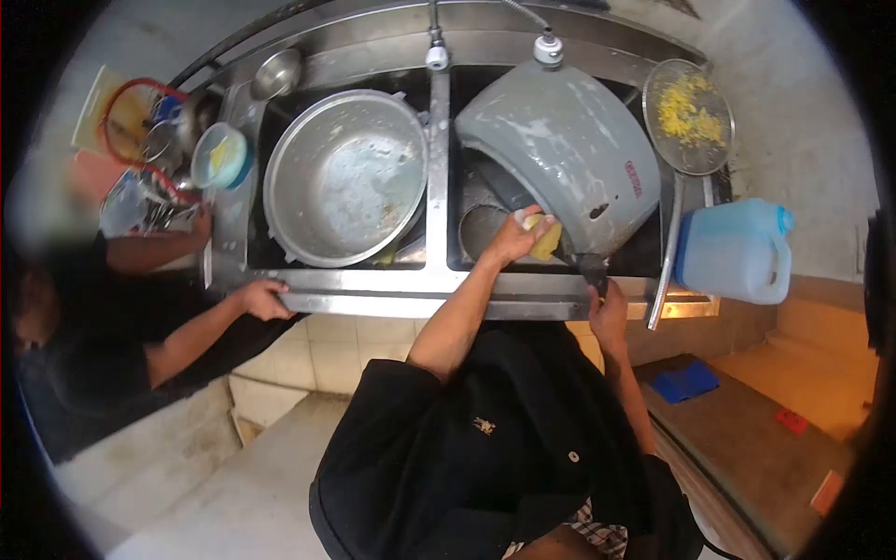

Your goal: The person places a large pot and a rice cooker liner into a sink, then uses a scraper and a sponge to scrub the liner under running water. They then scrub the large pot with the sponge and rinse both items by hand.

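My left hand (515,237) is closed around a yellow sponge (546,239), close to the open rim of a large grey curved shell (569,140). The shell lies tilted over the right sink basin, its surface wet and streaked, with a red marking near its right side. My right hand (609,315) grips the black handle (592,269) at the shell's lower edge. Part of a round metal piece (481,229) shows in the basin, under the shell.
A big aluminium pot (359,177) fills the left basin. To the right are a strainer (691,117) with yellow scraps and a blue jug (737,250). At left, another person's hand (265,300) touches the counter edge, near a bowl (221,155) and a red-rimmed basket (140,168).
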`<action>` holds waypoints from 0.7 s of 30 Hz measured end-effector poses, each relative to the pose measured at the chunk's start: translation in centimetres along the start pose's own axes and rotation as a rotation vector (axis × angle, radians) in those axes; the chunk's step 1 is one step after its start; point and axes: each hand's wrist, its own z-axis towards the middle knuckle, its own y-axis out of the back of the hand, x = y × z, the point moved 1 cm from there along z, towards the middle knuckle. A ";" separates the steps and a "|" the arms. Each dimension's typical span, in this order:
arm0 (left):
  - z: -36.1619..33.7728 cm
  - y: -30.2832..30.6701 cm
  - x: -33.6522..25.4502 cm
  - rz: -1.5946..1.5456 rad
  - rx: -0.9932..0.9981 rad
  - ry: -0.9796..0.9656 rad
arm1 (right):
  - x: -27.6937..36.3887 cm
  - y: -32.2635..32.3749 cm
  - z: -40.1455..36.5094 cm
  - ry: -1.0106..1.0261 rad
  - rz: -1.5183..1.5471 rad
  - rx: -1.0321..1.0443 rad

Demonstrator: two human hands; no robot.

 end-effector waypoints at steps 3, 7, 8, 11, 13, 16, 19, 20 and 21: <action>2.2 -0.5 1.0 -0.108 -0.007 -0.050 | 1.5 -1.2 -0.2 -0.036 -0.005 -0.094; 2.1 1.0 0.1 0.125 -0.039 -0.003 | 3.9 -1.6 1.1 -0.105 0.121 -0.161; 2.6 1.2 0.3 0.086 -0.062 -0.041 | 4.8 -1.3 1.6 -0.059 0.121 -0.185; 4.6 1.4 0.5 -0.061 -0.119 -0.143 | 4.7 -1.6 2.8 -0.058 0.031 -0.216; 5.3 2.0 -0.1 -0.323 -0.123 -0.095 | 5.8 -0.8 3.3 -0.048 -0.010 -0.195; 6.4 3.4 -0.4 -0.597 -0.151 -0.056 | 7.1 -0.7 3.5 -0.046 0.061 -0.175; 7.2 6.0 0.6 -0.794 -0.140 0.038 | 9.0 -1.7 4.6 0.029 0.006 -0.190; 7.1 6.8 1.4 -0.865 -0.102 0.036 | 10.9 -2.1 6.1 0.031 -0.083 -0.169; 6.9 7.0 2.3 -0.939 -0.067 0.038 | 11.8 -2.3 6.6 0.033 -0.173 -0.143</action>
